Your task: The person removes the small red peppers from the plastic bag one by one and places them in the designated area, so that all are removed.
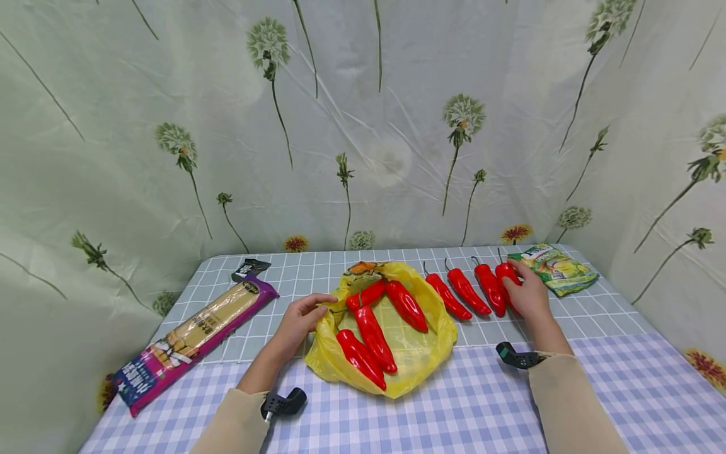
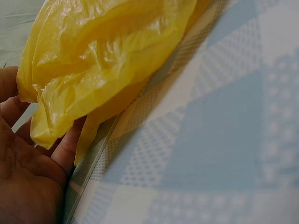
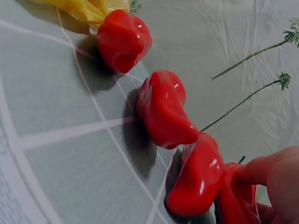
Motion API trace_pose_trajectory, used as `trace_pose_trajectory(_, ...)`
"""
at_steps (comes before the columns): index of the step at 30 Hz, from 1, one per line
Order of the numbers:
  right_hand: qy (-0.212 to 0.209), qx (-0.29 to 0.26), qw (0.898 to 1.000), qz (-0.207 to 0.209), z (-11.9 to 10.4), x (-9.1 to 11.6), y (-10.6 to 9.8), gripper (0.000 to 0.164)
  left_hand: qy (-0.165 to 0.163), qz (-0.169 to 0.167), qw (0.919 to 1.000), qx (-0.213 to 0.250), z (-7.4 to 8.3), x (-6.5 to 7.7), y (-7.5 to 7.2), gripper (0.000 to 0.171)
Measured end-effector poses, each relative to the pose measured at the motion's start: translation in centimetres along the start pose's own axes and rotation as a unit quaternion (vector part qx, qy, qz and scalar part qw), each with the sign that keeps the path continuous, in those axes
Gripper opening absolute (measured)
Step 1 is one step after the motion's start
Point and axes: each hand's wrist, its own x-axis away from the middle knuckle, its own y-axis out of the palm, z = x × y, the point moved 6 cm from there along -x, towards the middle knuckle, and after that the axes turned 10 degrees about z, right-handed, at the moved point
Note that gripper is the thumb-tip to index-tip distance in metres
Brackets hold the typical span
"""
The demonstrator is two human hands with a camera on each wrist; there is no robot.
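Observation:
A yellow plastic bag (image 1: pixel 442 328) lies spread open mid-table with several red peppers (image 1: pixel 406 306) inside. My left hand (image 1: pixel 299 321) holds the bag's left rim; in the left wrist view the crumpled yellow plastic (image 2: pixel 107 60) passes between thumb and fingers. Right of the bag, red peppers stand in a slanting row, stems pointing away. At the row's right end my right hand (image 1: pixel 529 294) grips a red pepper (image 1: pixel 507 272), partly hidden by the fingers. The right wrist view shows thumb and fingers around that pepper (image 3: pixel 231 196), close beside its neighbour (image 3: pixel 198 179).
A long purple-edged food packet (image 1: pixel 195 340) lies at the left, with a small black packet (image 1: pixel 250 269) behind it. A green and yellow pouch (image 1: pixel 558 271) sits at the back right. A flower-printed curtain (image 1: pixel 386 139) closes off the rear.

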Motion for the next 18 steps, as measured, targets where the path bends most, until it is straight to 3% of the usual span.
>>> trace_pose_trajectory(9,0.005,0.007,1.0,-0.001,0.53,-0.08,0.02,0.058,-0.003,0.001,1.0,-0.001,-0.01,0.0,0.0,0.033)
trace_pose_trajectory(18,0.04,-0.021,0.999,0.008,0.84,-0.06,0.13,0.057,-0.006,0.002,1.0,-0.001,-0.04,-0.01,-0.01,0.033)
